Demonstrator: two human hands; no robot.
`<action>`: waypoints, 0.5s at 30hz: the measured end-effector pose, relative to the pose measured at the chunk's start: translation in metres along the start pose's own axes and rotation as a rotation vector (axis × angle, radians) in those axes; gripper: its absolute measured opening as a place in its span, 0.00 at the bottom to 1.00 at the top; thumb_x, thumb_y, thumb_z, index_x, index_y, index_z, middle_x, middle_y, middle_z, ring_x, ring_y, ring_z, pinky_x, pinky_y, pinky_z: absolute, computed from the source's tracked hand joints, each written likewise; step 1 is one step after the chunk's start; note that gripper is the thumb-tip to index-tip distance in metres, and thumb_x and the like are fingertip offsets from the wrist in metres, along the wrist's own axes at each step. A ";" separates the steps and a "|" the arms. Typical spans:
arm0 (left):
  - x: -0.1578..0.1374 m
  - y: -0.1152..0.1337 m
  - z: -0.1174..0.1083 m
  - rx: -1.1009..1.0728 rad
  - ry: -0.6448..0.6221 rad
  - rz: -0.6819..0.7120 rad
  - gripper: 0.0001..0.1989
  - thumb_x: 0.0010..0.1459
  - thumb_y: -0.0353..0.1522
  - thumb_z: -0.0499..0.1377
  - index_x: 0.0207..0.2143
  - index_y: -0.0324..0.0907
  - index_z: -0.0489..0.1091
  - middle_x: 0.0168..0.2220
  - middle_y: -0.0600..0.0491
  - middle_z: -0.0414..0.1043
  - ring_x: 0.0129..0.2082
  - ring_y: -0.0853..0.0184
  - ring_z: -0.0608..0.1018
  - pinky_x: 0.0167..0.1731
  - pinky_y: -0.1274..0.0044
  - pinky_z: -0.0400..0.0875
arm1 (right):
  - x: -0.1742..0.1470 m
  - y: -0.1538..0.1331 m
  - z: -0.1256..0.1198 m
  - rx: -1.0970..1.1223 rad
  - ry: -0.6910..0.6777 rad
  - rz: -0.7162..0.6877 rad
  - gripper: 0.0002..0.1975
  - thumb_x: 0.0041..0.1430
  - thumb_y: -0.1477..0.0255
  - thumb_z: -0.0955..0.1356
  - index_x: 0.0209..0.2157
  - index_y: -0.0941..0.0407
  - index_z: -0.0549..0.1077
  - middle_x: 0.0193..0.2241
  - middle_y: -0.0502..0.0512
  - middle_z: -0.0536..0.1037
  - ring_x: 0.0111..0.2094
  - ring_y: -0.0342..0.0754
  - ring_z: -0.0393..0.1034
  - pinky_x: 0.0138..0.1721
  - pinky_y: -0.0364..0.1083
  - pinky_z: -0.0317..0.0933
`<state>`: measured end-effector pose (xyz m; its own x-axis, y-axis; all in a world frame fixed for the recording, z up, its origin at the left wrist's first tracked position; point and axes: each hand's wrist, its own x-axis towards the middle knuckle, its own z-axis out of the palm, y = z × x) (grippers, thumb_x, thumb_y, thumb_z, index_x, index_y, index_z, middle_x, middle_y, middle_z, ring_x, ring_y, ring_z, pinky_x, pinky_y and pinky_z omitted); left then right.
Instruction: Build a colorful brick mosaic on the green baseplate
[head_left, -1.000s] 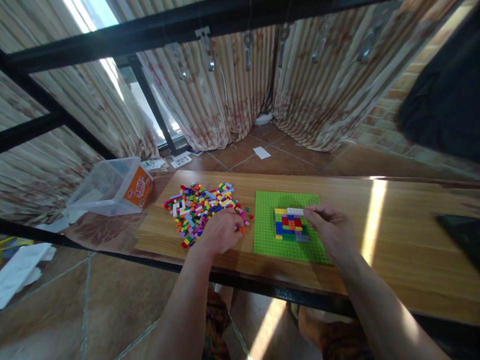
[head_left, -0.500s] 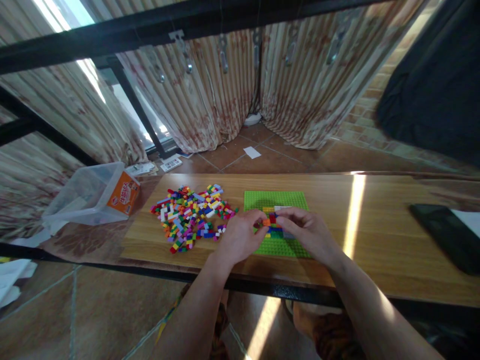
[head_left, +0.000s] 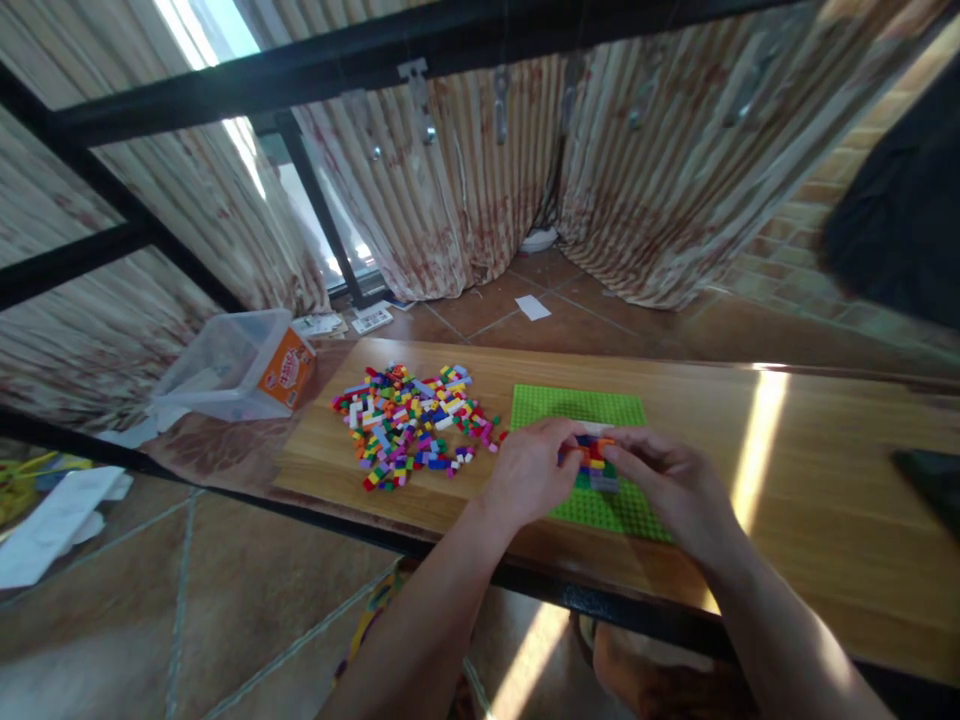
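A green studded baseplate (head_left: pixel 577 403) lies on the wooden table, partly covered by my hands. Over its middle, colourful toy bricks (head_left: pixel 594 456) in orange, red, yellow and blue show between my fingertips. My left hand (head_left: pixel 534 468) grips them from the left with thumb and fingers pinched. On the other side my right hand (head_left: pixel 667 480) is closed on the same bricks with its thumb and fingertips. Grey and green bricks (head_left: pixel 602 482) appear just below, on the baseplate. My fingers hide part of the bricks, and I cannot tell which are joined.
To the left, a heap of loose toy bricks (head_left: pixel 412 420) spreads over the wooden table (head_left: pixel 450 505). A clear plastic box (head_left: pixel 225 370) with an orange label stands beyond the table's left end. A dark flat object (head_left: pixel 930 490) lies at the far right.
The view has swung, so the table sits further left and tilted. Both hands stay together over the baseplate; the bricks between them are turned differently, with yellow now nearer me.
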<state>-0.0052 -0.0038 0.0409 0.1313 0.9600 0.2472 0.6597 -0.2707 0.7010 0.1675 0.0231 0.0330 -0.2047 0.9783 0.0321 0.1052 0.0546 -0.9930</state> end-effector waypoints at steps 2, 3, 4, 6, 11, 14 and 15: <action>-0.001 -0.001 0.000 0.010 -0.022 -0.003 0.14 0.59 0.28 0.54 0.47 0.43 0.71 0.40 0.53 0.78 0.40 0.67 0.78 0.43 0.74 0.73 | 0.001 -0.001 -0.001 -0.017 0.032 0.003 0.15 0.49 0.60 0.75 0.37 0.53 0.81 0.36 0.56 0.83 0.37 0.51 0.78 0.41 0.49 0.72; -0.002 -0.001 0.000 0.011 -0.034 0.002 0.14 0.59 0.28 0.55 0.48 0.43 0.70 0.41 0.52 0.78 0.41 0.67 0.78 0.44 0.74 0.73 | 0.002 -0.002 0.000 -0.020 0.037 0.007 0.15 0.48 0.60 0.75 0.36 0.53 0.81 0.35 0.56 0.83 0.37 0.52 0.78 0.41 0.50 0.72; -0.002 -0.001 -0.001 0.008 -0.044 0.012 0.15 0.59 0.29 0.55 0.49 0.43 0.70 0.41 0.52 0.78 0.42 0.66 0.78 0.44 0.74 0.73 | 0.002 -0.002 0.001 -0.021 0.040 0.011 0.15 0.47 0.60 0.75 0.36 0.53 0.81 0.35 0.56 0.83 0.37 0.52 0.78 0.41 0.50 0.73; -0.004 0.000 -0.002 0.000 -0.055 0.035 0.16 0.59 0.31 0.57 0.51 0.43 0.69 0.44 0.51 0.77 0.44 0.65 0.78 0.46 0.73 0.73 | 0.003 -0.002 0.006 -0.019 0.033 0.024 0.16 0.46 0.59 0.76 0.36 0.53 0.81 0.34 0.57 0.83 0.38 0.53 0.78 0.40 0.50 0.73; -0.009 -0.002 -0.011 0.027 -0.058 0.040 0.14 0.60 0.32 0.56 0.49 0.43 0.70 0.46 0.50 0.77 0.46 0.64 0.78 0.47 0.72 0.72 | 0.003 0.003 0.024 -0.015 0.012 0.054 0.18 0.46 0.58 0.76 0.36 0.54 0.80 0.35 0.57 0.83 0.36 0.51 0.77 0.38 0.49 0.73; -0.012 -0.007 -0.017 0.067 -0.051 0.037 0.13 0.61 0.32 0.55 0.48 0.42 0.70 0.45 0.50 0.77 0.45 0.64 0.78 0.46 0.72 0.72 | 0.003 0.005 0.034 -0.002 -0.020 0.042 0.18 0.46 0.58 0.76 0.35 0.55 0.80 0.34 0.56 0.82 0.35 0.49 0.76 0.38 0.46 0.71; -0.013 -0.009 -0.019 0.086 -0.048 0.035 0.12 0.61 0.32 0.55 0.47 0.41 0.70 0.45 0.50 0.77 0.45 0.63 0.78 0.46 0.72 0.72 | 0.003 0.006 0.038 0.004 -0.029 0.034 0.17 0.46 0.58 0.75 0.35 0.55 0.80 0.34 0.55 0.82 0.35 0.48 0.76 0.38 0.46 0.71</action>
<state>-0.0270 -0.0148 0.0443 0.1891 0.9531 0.2365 0.7152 -0.2987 0.6319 0.1310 0.0189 0.0228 -0.2288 0.9735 -0.0049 0.1086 0.0205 -0.9939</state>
